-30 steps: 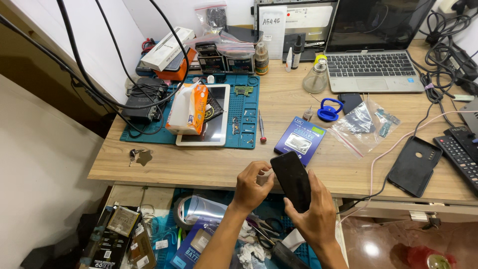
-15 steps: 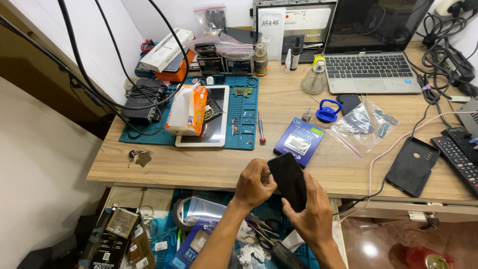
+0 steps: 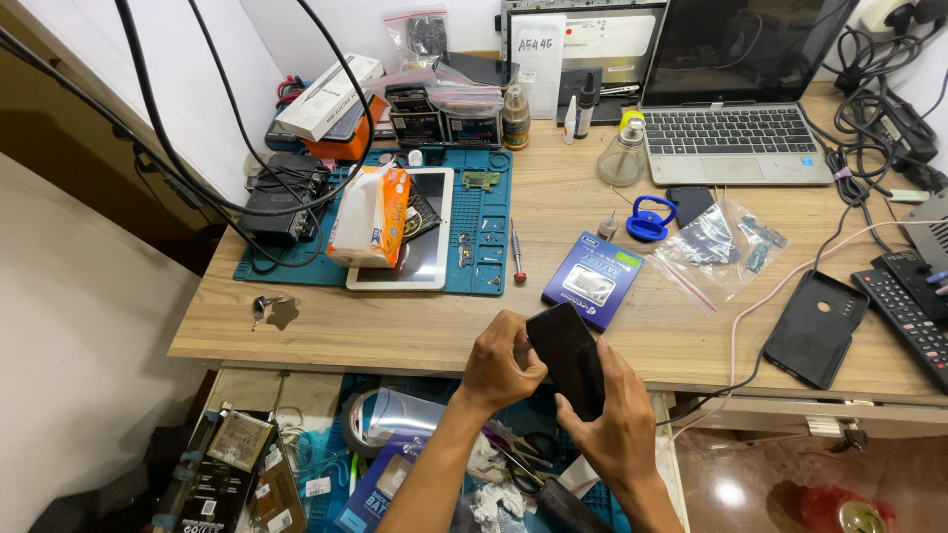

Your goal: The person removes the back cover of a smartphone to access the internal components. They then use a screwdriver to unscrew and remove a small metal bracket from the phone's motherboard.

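Note:
I hold a black smartphone [image 3: 568,357] upright over the table's front edge. My right hand [image 3: 620,424] cups its lower back and side. My left hand [image 3: 501,363] presses fingers against its left edge near the top. A blue box [image 3: 592,279] lies on the wooden table [image 3: 326,326] just beyond the phone. Farther back, a white tablet [image 3: 427,247] rests on a teal work mat [image 3: 484,237] with an orange tissue pack [image 3: 370,214] on top of it.
A laptop [image 3: 736,128] stands at the back right. A black phone case [image 3: 816,328], a remote [image 3: 908,306], clear bags of parts [image 3: 721,247], a blue suction cup [image 3: 650,215], a screwdriver [image 3: 515,252] and bottles lie around. An open drawer [image 3: 415,464] of parts sits below.
The phone and both hands have stayed near the front edge, shifting slightly left. My left hand has closed in tighter on the phone's upper left edge.

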